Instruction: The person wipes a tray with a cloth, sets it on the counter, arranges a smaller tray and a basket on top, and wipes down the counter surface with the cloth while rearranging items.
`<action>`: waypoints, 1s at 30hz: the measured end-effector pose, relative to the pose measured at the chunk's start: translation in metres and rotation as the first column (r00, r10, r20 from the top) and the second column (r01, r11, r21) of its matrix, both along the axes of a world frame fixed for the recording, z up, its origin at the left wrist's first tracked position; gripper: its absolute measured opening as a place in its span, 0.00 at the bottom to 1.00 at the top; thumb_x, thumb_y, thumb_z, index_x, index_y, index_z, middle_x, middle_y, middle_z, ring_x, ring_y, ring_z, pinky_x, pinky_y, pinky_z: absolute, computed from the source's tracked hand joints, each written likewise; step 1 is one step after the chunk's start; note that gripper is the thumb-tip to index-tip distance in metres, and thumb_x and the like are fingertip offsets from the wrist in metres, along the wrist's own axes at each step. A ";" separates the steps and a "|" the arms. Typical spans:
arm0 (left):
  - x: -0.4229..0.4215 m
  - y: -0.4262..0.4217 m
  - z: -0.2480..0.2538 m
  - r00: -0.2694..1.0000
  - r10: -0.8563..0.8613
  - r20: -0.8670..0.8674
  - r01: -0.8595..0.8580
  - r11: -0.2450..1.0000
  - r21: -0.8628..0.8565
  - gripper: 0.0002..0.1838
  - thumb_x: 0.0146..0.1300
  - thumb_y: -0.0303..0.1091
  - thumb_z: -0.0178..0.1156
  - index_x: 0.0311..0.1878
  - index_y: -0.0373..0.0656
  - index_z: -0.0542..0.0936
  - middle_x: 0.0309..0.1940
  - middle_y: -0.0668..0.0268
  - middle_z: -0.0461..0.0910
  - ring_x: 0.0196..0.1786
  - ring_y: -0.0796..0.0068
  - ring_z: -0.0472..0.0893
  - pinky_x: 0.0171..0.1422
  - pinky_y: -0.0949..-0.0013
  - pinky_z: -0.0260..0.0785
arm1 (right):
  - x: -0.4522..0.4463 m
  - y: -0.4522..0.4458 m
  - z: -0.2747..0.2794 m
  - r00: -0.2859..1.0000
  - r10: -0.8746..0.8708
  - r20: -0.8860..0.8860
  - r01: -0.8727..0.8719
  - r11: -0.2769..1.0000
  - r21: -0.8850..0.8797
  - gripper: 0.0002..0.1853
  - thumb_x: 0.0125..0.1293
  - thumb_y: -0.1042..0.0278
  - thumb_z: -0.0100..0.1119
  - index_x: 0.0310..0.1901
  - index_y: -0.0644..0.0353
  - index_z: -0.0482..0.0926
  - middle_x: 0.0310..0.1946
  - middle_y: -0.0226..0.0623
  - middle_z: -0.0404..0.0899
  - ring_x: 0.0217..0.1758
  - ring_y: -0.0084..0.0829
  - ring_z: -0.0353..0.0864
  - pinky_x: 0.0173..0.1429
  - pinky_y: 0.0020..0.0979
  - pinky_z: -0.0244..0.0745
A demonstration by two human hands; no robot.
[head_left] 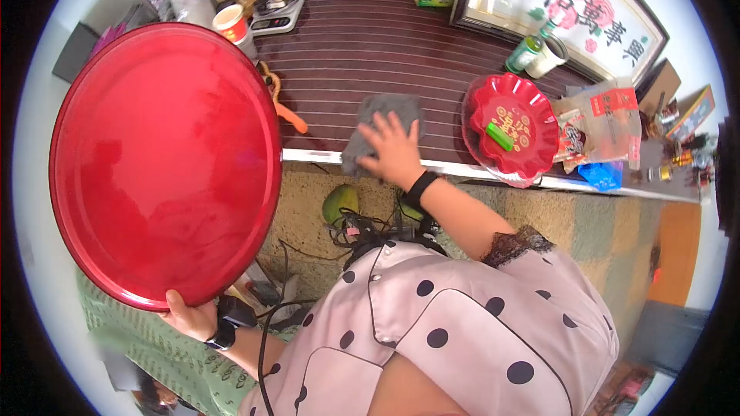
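Observation:
At the left, my left hand [187,316] grips the lower rim of a large round red tray [166,162], thumb on its glossy face and fingers hidden behind. The tray is held up, its face towards me, covering part of the table. My right hand [391,150] lies flat with spread fingers on a grey cloth [393,106] at the table's front edge. Right of that hand, a red scalloped dish [532,112] holds a small green item [499,136] and sits in a clear bowl [469,135].
A dark striped table [370,46] carries a digital scale [279,15], a paper cup [230,21], an orange-handled tool [290,118], a green bottle [524,54], a mug [549,58], a plastic bag [609,119] and a framed picture [566,8]. Cables [370,235] and a green fruit [340,204] are below.

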State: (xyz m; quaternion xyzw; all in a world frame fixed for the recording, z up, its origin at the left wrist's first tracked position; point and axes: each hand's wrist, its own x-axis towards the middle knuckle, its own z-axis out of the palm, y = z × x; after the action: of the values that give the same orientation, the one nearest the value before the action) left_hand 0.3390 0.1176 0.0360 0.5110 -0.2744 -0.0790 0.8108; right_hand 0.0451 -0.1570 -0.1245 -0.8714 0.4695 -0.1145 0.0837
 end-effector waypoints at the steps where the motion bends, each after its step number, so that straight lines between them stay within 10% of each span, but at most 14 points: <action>1: -0.002 -0.006 0.002 1.000 -0.019 0.009 0.019 1.000 0.000 0.40 0.54 0.37 0.68 0.68 0.37 0.61 0.66 0.54 0.64 0.65 0.54 0.67 0.69 0.47 0.60 | -0.004 0.015 0.001 0.996 0.075 0.048 -0.075 0.997 -0.005 0.36 0.58 0.47 0.63 0.68 0.37 0.63 0.71 0.37 0.57 0.74 0.48 0.52 0.68 0.71 0.44; 9: -0.037 -0.051 0.022 0.971 -0.197 0.134 0.203 0.979 -0.030 0.41 0.55 0.39 0.68 0.70 0.42 0.60 0.66 0.56 0.65 0.64 0.53 0.68 0.68 0.47 0.61 | -0.145 0.057 -0.002 0.995 0.048 0.087 -0.048 0.999 -0.003 0.47 0.41 0.75 0.67 0.68 0.36 0.63 0.69 0.38 0.59 0.73 0.44 0.56 0.72 0.56 0.51; 30: -0.145 -0.148 0.050 0.870 -0.480 0.115 0.463 0.874 0.148 0.27 0.53 0.19 0.61 0.59 0.33 0.69 0.56 0.54 0.73 0.56 0.59 0.75 0.62 0.54 0.68 | -0.050 -0.035 -0.012 0.944 0.185 0.273 -0.221 0.969 0.108 0.30 0.51 0.65 0.61 0.60 0.41 0.73 0.68 0.43 0.60 0.73 0.49 0.53 0.73 0.58 0.47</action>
State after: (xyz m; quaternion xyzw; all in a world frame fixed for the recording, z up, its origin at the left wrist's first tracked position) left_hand 0.1942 -0.0300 0.0861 0.4789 -0.4454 -0.2521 0.7133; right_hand -0.0048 -0.1919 -0.1368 -0.8847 0.3688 -0.1867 0.2157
